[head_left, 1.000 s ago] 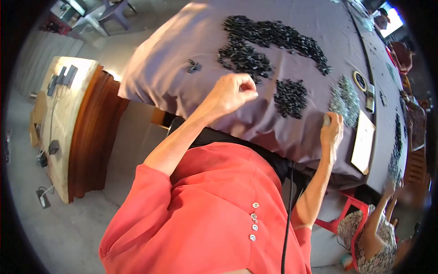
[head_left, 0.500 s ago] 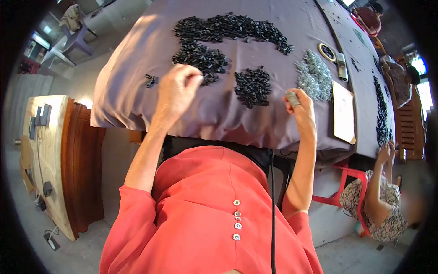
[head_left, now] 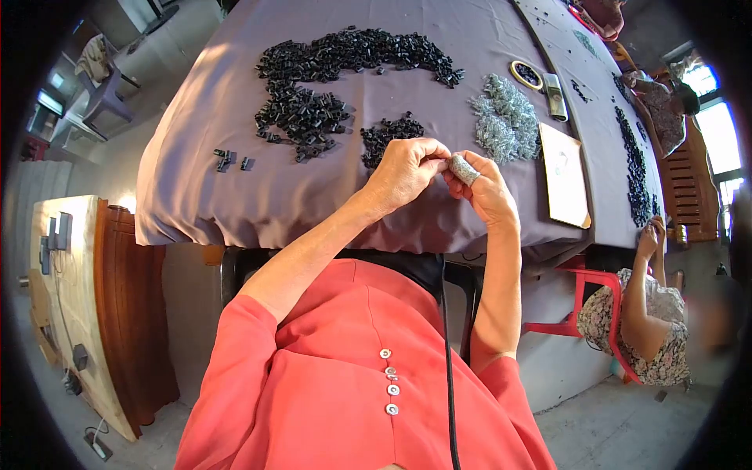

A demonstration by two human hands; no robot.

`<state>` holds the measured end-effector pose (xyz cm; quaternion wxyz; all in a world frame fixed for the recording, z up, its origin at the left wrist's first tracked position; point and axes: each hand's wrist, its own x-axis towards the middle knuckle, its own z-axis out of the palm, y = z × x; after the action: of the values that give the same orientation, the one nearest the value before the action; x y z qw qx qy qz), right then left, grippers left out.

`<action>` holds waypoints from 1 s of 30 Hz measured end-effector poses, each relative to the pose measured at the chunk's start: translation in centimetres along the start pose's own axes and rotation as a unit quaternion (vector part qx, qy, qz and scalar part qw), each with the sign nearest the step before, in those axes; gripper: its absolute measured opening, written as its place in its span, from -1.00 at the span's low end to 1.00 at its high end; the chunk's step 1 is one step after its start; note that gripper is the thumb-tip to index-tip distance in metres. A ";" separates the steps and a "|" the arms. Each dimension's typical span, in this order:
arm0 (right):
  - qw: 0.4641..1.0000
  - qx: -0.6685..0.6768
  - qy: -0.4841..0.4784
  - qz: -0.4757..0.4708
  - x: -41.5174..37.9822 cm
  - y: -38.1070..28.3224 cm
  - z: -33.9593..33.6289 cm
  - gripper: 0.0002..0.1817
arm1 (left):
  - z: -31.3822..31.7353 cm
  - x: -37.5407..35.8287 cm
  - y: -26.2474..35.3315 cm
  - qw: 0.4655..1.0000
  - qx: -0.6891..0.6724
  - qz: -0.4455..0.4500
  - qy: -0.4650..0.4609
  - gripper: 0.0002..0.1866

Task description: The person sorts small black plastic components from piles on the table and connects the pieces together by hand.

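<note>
My left hand and my right hand meet above the near edge of the grey-clothed table, fingertips pinched together. A grey wrapped piece sits on my right hand's finger; something small is pinched between the two hands, too small to name. Just beyond my left hand lies a small heap of black parts. A large curved pile of black parts lies farther back. A heap of silvery metal parts is right of my hands.
A white card lies at the table's right edge, with a tape roll and a small device behind it. A few loose black parts sit left. Another person sits on a red chair at right. A wooden bench stands left.
My left hand swung from the big black pile across to my right hand, and both now pinch together. The view tilted, bringing the table more upright.
</note>
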<state>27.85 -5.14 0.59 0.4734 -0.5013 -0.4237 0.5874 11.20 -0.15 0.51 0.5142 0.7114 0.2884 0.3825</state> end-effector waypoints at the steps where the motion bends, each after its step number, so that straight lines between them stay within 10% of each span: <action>1: 1.000 0.008 -0.004 0.003 0.0 0.0 0.0 -0.79 | 0.0 0.1 -0.1 1.000 0.011 0.017 0.002 -0.89; 21: 0.948 -0.204 0.188 -0.157 0.7 0.5 0.9 -0.93 | 1.4 1.9 -0.6 0.989 0.127 -0.070 0.017 -0.69; 30: 0.852 -0.357 0.308 -0.228 0.3 0.2 -0.4 -0.65 | 0.5 0.9 0.2 0.973 -0.126 -0.190 -0.033 -0.73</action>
<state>28.24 -4.85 0.32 0.4891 -0.6804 -0.5388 0.0868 12.13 0.23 0.87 0.6720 0.5857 0.3504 0.2875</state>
